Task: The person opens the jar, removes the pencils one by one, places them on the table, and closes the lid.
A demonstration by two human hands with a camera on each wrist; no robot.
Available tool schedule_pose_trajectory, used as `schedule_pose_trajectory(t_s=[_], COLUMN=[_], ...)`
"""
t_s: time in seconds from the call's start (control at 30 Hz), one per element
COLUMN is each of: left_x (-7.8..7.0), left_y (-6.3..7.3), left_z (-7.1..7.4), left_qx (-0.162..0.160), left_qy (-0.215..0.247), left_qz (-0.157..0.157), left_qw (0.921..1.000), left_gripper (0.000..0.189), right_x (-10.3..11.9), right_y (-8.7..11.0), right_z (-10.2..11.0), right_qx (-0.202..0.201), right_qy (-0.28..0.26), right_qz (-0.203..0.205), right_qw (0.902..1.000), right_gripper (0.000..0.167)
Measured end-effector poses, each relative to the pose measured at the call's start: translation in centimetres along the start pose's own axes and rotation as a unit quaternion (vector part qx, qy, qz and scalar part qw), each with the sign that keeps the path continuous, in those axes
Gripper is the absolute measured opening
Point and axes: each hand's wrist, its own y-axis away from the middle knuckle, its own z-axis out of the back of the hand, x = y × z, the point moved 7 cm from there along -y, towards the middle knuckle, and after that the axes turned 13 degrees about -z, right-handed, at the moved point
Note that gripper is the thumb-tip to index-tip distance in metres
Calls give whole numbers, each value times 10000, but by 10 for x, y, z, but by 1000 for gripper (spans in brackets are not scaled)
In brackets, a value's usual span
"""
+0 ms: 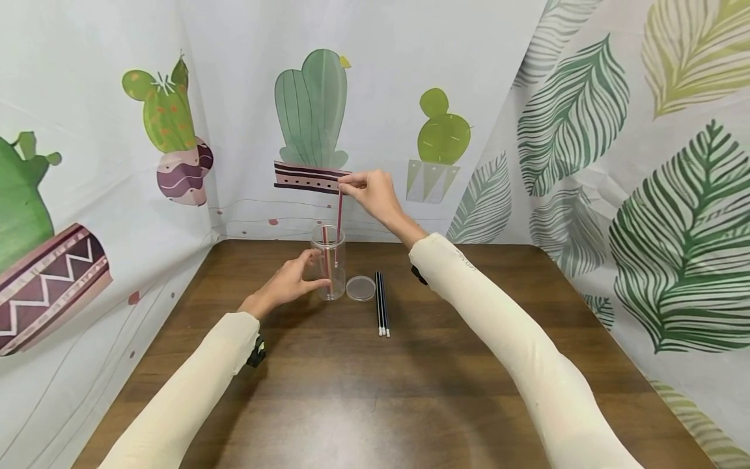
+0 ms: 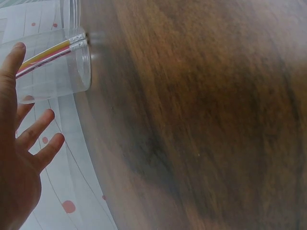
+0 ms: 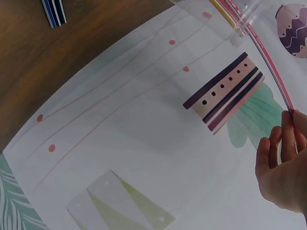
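Observation:
A clear plastic jar (image 1: pixel 338 286) stands upright on the table, with a yellow pencil (image 2: pixel 60 46) and a red pencil (image 2: pixel 53 57) leaning inside, eraser ends down. My left hand (image 1: pixel 285 281) holds the jar between thumb and index finger, the other fingers spread off it in the left wrist view. Above the rim, my right hand (image 1: pixel 373 193) pinches the top of a pinkish-red pencil (image 1: pixel 340 212). This pencil hangs nearly upright, its lower end inside the jar and above the bottom.
Right of the jar lies a round clear lid (image 1: pixel 361 288). Beside it three dark pencils (image 1: pixel 382 306) with white erasers lie side by side. The brown wooden table (image 1: pixel 328 384) ends at a printed cloth backdrop (image 1: pixel 381 78) with cacti and leaves.

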Motion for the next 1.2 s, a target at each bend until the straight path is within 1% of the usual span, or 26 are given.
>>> schedule_pose_trajectory(t_s=[0.3, 0.5, 0.67, 0.9, 1.07, 1.2], left_x=[0, 0, 0, 0, 0, 0], left_y=[2, 2, 1, 0, 0, 1], left_z=[0, -1, 0, 0, 0, 0], left_qx=[1, 25, -17, -20, -8, 0], left_qy=[17, -42, -42, -21, -42, -17], left_qz=[4, -3, -32, -29, -36, -5], left_qw=[10000, 10000, 10000, 10000, 10000, 10000], left_gripper=[81, 80, 80, 80, 81, 81], right_x=[5, 7, 9, 10, 8, 6], right_y=[-5, -8, -13, -15, -16, -16], right_z=[10, 19, 30, 48, 57, 66], right_qx=[-82, -143, -288, -555, -622, -830], right_qy=[-33, -81, -282, -340, -616, -589], right_qz=[61, -52, -62, 16, -9, -34], right_qw=[9999, 9999, 9992, 9979, 9962, 9948], right_gripper=[16, 18, 19, 18, 19, 18])
